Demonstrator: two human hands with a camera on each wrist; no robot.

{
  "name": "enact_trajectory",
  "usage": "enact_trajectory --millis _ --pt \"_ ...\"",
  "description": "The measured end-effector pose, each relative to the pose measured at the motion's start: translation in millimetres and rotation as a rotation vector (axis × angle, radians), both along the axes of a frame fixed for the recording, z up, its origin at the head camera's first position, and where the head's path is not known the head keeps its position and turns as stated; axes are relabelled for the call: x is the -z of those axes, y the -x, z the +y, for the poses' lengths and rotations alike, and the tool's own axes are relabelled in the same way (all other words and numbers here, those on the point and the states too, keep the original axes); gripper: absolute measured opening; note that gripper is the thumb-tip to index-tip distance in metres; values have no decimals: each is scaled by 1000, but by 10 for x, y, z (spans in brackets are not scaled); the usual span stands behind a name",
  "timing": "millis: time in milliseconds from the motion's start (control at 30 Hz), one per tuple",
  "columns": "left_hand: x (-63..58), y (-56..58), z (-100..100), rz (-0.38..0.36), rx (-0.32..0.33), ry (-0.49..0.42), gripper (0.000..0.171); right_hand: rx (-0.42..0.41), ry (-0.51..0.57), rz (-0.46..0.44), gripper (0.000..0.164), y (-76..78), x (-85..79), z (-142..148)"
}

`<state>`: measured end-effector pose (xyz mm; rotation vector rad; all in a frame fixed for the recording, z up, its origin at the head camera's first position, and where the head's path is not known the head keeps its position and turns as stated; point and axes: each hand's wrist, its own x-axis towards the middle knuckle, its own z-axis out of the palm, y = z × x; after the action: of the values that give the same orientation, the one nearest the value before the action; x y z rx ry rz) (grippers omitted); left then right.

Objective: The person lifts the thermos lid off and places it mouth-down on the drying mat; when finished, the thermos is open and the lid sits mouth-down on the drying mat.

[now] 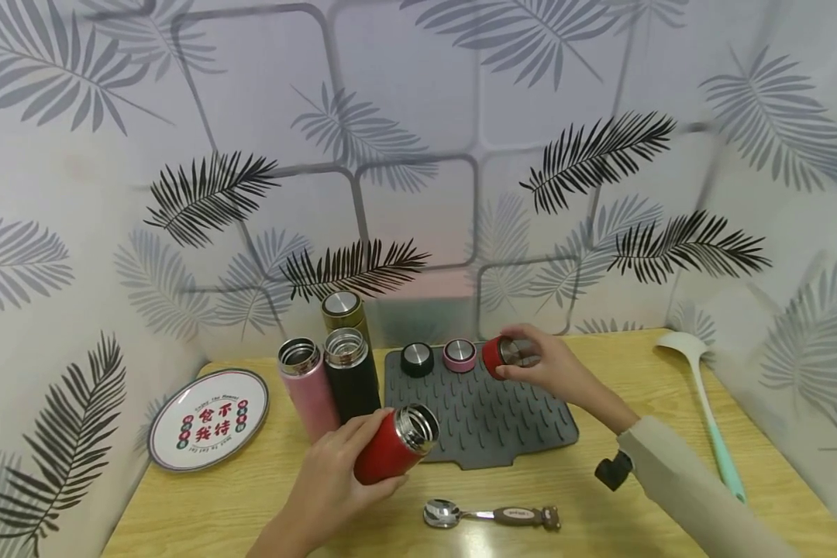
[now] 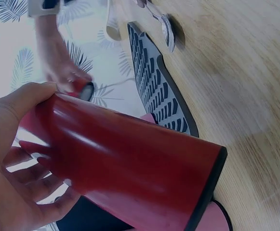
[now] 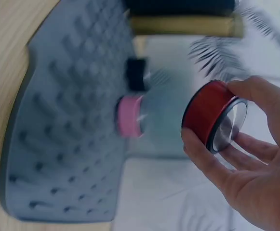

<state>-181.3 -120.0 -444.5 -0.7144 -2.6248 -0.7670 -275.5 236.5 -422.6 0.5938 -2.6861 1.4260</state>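
Note:
My left hand (image 1: 336, 474) grips a red thermos bottle (image 1: 389, 449), tilted, its bare steel mouth facing up and right. In the left wrist view the red thermos bottle (image 2: 125, 154) shows its side and dark base. My right hand (image 1: 545, 363) pinches a red lid (image 3: 208, 113) with a steel disc on top, held above the grey drying mat (image 1: 488, 426). On the mat's far edge sit a black lid (image 1: 417, 359) and a pink lid (image 1: 459, 355). Beside the left hand stand a lidless pink thermos (image 1: 310, 395) and a lidless black thermos (image 1: 352, 380).
Behind the black thermos is a gold thermos (image 1: 344, 306) with its lid on. A white plate (image 1: 209, 387) lies at the left. In front lies a spoon (image 1: 488, 515) with a brown handle. A ladle (image 1: 704, 411) with a green handle lies far right. Patterned walls enclose the table.

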Motion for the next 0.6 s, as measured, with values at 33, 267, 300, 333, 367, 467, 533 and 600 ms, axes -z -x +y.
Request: enact_trajectory --millis 33,267,300,333,367,467,533,600 --pt "-3 2 -3 1 -2 -6 79 20 -11 1 60 59 43 17" --pt "-8 14 -18 25 -15 -25 81 127 -102 23 58 454 372 61" --pt "-7 15 -21 31 -17 -25 81 135 -118 32 58 508 415 59" --pt "-6 16 -23 35 -18 -27 81 140 -128 39 58 560 456 55" --pt "-5 17 -25 40 -20 -28 81 146 -143 48 58 606 493 50" --pt "4 23 -32 52 -29 -37 82 134 -170 74 57 725 581 36" --pt "11 28 -36 71 -33 -45 83 131 -191 84 58 789 623 30" --pt "18 36 -33 101 -34 -53 84 131 -220 102 58 838 657 30"
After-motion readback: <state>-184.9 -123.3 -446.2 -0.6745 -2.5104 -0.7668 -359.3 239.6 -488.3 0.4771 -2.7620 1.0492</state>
